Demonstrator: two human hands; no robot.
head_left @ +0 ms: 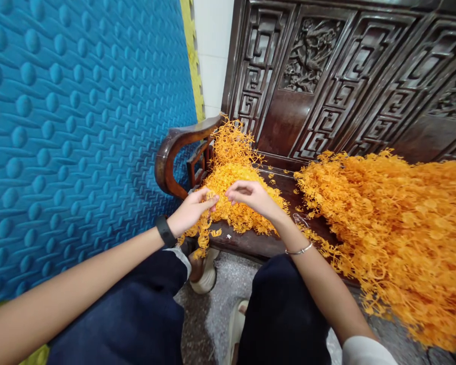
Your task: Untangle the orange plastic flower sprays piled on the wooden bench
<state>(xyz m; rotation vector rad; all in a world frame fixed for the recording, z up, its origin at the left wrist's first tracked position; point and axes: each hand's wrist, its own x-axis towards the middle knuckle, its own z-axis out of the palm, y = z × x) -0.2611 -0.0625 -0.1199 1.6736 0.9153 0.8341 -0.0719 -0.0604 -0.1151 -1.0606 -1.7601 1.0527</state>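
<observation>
My left hand (197, 205) pinches a strand of orange curly plastic pieces (204, 235). The strand hangs below the fingers, past the front edge of the bench seat. Close by on the right, my right hand (251, 196) is curled with its thumb and fingertips together. Whatever may be between those tips is too small to make out. The two hands are a short gap apart. Behind and beneath them, a pile of loose orange plastic pieces (233, 170) lies on the dark wooden seat (247, 246).
A much larger heap of orange pieces (395, 228) spreads over the right side. The bench has a curved armrest (167, 157) and a carved wooden back (285, 119). A blue foam mat (79, 126) stands at the left. Scattered pieces lie between the piles.
</observation>
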